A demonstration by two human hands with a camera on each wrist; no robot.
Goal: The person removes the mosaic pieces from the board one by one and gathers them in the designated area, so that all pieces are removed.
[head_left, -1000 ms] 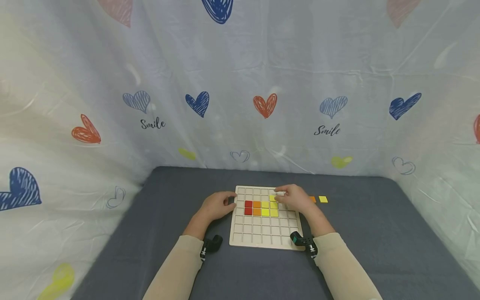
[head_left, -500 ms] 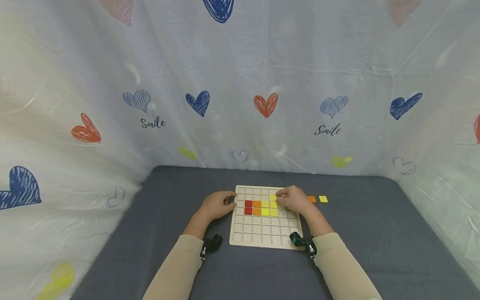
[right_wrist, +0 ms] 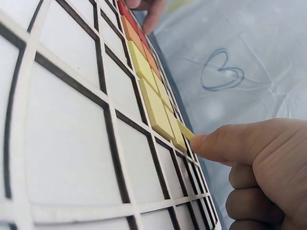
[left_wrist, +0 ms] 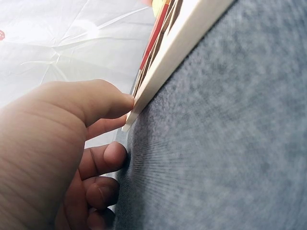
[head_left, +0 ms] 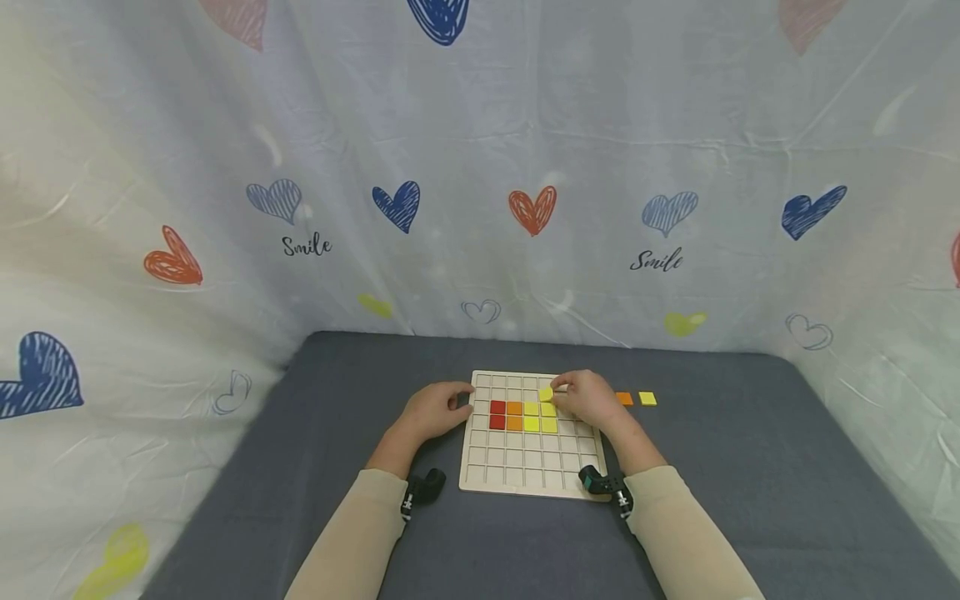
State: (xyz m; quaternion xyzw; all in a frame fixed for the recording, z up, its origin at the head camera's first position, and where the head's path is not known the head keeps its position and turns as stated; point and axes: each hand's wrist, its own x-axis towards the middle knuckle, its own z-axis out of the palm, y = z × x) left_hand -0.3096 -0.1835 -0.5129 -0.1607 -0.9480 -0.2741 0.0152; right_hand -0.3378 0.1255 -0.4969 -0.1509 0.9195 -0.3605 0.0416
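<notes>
A pale wooden grid board [head_left: 517, 482] lies on the grey cloth. My left hand [head_left: 429, 414] is at its left edge, the thumb and index fingertips touching the rim and the other fingers loosely bent, as the left wrist view [left_wrist: 72, 129] shows. With thumb and index finger my right hand [head_left: 588, 398] pinches a yellow tile [head_left: 546, 395] over the upper part of the grid; this tile [right_wrist: 185, 129] stands tilted at the thumb in the right wrist view. Below it sit seated yellow tiles [head_left: 532, 423], orange tiles [head_left: 514, 423] and red tiles [head_left: 497, 422] in two rows.
To the right of the board, a loose orange tile [head_left: 624, 398] and a loose yellow tile [head_left: 647, 398] lie on the cloth. A white curtain [head_left: 465, 250] with printed hearts hangs behind the table and at both sides.
My right thumb and index finger have drawn in around the yellow tile, which now looks slightly tilted. The left hand and the board stay in place.
</notes>
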